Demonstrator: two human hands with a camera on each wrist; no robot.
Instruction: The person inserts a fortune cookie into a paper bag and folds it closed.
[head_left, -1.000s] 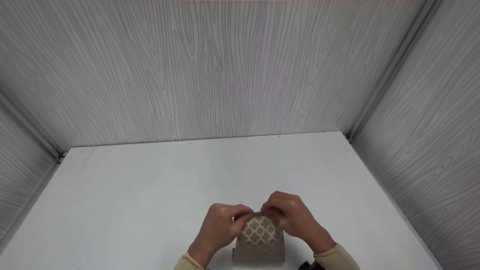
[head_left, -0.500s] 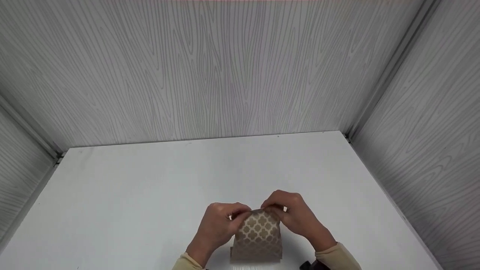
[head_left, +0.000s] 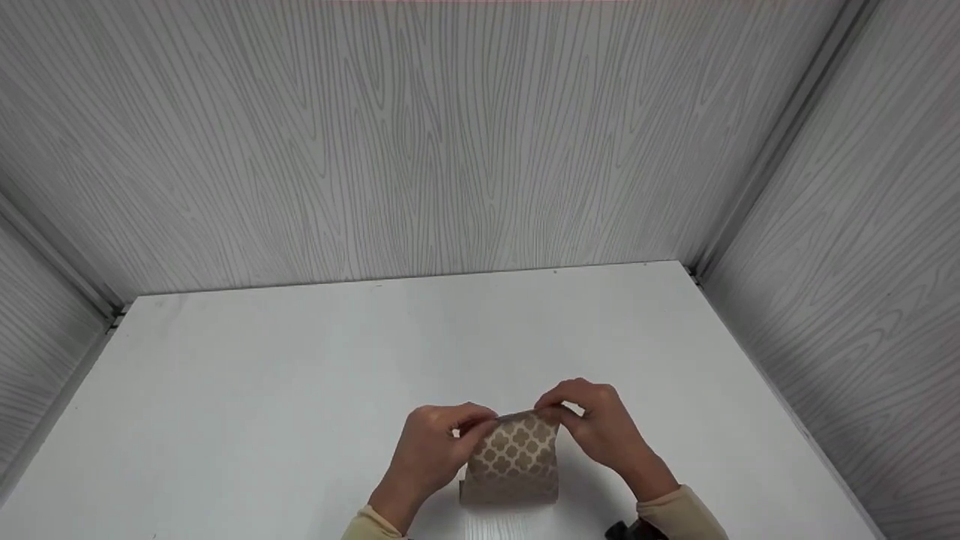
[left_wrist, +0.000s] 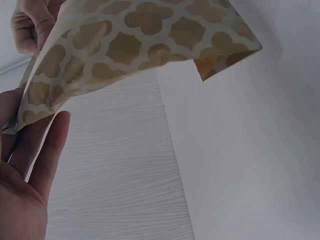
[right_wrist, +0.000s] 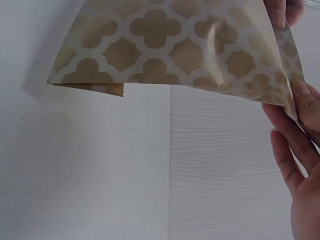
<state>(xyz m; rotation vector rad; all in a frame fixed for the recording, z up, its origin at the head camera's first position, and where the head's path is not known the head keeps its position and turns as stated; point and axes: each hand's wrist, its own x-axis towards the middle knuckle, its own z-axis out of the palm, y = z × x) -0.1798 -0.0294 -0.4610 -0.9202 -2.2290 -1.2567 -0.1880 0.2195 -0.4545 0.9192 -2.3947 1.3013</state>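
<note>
A small tan paper bag (head_left: 517, 459) with a pale quatrefoil pattern hangs between the two hands, close over the white table. My left hand (head_left: 427, 450) pinches the left end of its top edge between thumb and fingers. At the right end of that edge, my right hand (head_left: 604, 429) pinches the paper the same way. The edge runs taut, slightly higher on the right. From the left wrist, the patterned bag (left_wrist: 150, 30) shows a folded flap at its lower corner. Creases mark the bag (right_wrist: 200, 45) near the pinched corner in the right wrist view.
The white table (head_left: 300, 375) spreads around and beyond the hands. Grey wood-grain panels (head_left: 420, 142) rise at the back and on both sides. A black object (head_left: 634, 531) shows by the right sleeve (head_left: 682, 516).
My hands have drawn apart along the bag's top edge, the right hand shifting right. The edge has straightened and widened, and the bag's lower edge sits higher in the head view.
</note>
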